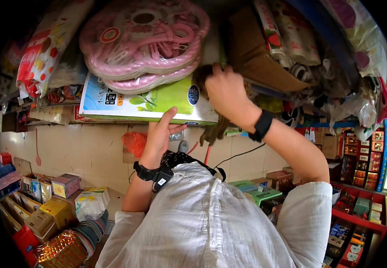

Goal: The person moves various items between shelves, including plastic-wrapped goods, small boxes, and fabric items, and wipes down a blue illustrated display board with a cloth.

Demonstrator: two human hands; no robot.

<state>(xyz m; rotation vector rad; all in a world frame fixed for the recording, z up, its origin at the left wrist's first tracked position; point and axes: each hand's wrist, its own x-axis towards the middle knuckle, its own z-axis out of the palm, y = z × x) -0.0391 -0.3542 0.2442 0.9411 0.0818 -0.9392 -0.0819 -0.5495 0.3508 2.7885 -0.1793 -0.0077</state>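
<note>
My right hand [228,93] is closed round a brown cloth [201,80]. The cloth lies on the right end of a flat green and white carton [162,100], and part of it hangs down over the carton's front edge. In front of that edge is my left hand [160,134], empty, its fingers apart and stretched. Whether its fingertips touch the carton I cannot tell. On the carton sit stacked pink flower-shaped plastic trays [144,40] in clear wrap, with pink pieces inside.
A brown cardboard box [256,53] with wrapped rolls [291,35] stands right of the carton. Fruit-printed packs [39,62] are at far left. Below, a red plastic bag [135,143] lies by the tiled floor [90,143]; boxes [59,212] crowd the lower left, red shelves [358,210] the right.
</note>
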